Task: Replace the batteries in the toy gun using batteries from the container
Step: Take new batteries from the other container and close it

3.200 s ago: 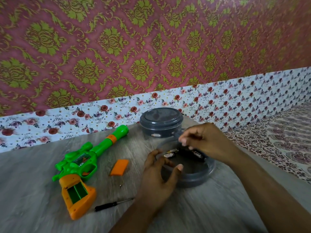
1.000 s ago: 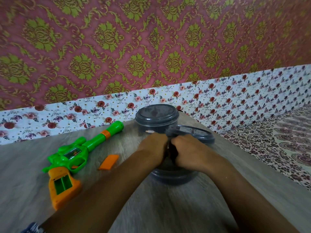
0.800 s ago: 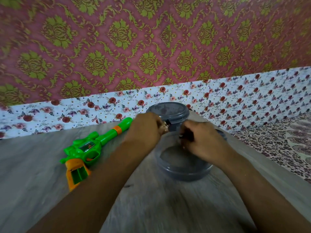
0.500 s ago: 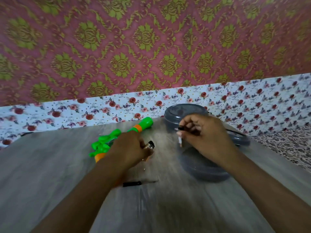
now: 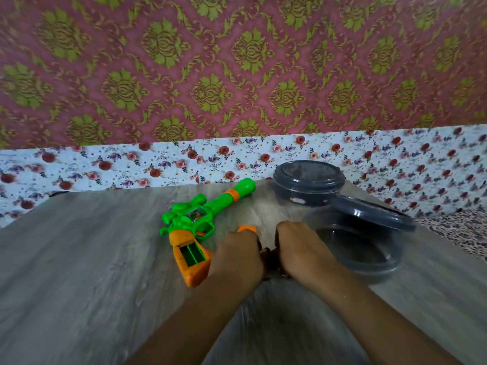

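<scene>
One green and orange toy gun (image 5: 196, 227) lies on the worktop (image 5: 79, 272), its grip compartment open and facing up. Just right of the grip, the left hand (image 5: 237, 259) and right hand (image 5: 300, 248) are knuckles-up, close together; something dark shows between them, but what each holds cannot be told. One orange cover (image 5: 247, 228) peeks behind the left hand. Right of both hands are two containers: one open (image 5: 369, 251) with its lid (image 5: 374, 214) leaning on it, one closed (image 5: 308, 183) behind.
</scene>
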`<action>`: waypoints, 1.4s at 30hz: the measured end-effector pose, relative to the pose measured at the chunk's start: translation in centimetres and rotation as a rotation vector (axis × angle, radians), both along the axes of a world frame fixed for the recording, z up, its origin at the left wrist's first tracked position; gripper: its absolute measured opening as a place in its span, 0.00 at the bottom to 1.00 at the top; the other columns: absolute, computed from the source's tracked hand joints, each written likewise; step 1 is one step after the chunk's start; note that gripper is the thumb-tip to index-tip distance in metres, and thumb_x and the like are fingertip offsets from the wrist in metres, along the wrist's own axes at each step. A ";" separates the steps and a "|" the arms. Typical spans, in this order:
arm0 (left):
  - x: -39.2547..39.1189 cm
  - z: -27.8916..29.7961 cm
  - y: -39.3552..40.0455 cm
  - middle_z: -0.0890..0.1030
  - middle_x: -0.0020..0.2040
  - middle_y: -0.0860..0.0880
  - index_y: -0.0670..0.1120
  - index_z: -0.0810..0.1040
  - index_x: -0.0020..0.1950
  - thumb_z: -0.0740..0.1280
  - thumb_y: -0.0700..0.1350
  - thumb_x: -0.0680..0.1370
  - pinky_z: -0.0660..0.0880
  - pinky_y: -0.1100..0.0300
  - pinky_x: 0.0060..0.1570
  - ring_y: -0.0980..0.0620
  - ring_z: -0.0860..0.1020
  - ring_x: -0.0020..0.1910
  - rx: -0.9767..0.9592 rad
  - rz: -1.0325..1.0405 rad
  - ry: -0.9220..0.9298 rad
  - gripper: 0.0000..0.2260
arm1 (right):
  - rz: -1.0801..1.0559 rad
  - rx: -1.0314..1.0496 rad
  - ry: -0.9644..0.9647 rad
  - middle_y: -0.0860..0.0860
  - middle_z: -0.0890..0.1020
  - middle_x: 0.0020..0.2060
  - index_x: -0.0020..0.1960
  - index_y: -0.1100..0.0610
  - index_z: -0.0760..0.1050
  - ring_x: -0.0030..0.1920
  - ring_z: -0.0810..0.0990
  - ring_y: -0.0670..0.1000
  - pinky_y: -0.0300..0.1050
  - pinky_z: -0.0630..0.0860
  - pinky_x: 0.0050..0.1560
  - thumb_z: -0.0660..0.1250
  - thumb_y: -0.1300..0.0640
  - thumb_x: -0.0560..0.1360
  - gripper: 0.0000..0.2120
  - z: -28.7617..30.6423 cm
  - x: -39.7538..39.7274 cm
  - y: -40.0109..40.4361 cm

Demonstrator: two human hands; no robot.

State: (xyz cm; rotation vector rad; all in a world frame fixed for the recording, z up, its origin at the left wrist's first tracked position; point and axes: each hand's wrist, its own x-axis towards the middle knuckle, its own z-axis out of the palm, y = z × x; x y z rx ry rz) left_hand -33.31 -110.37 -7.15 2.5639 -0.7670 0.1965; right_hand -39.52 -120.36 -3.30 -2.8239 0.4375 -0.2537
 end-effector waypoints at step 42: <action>-1.4 0.4 0.9 0.78 0.52 0.48 0.50 0.78 0.53 0.69 0.51 0.74 0.69 0.58 0.40 0.48 0.77 0.51 0.118 -0.186 -0.074 0.09 | 0.272 -0.023 0.040 0.56 0.78 0.53 0.62 0.56 0.65 0.52 0.77 0.55 0.48 0.75 0.45 0.71 0.58 0.70 0.24 -1.1 -1.4 -1.4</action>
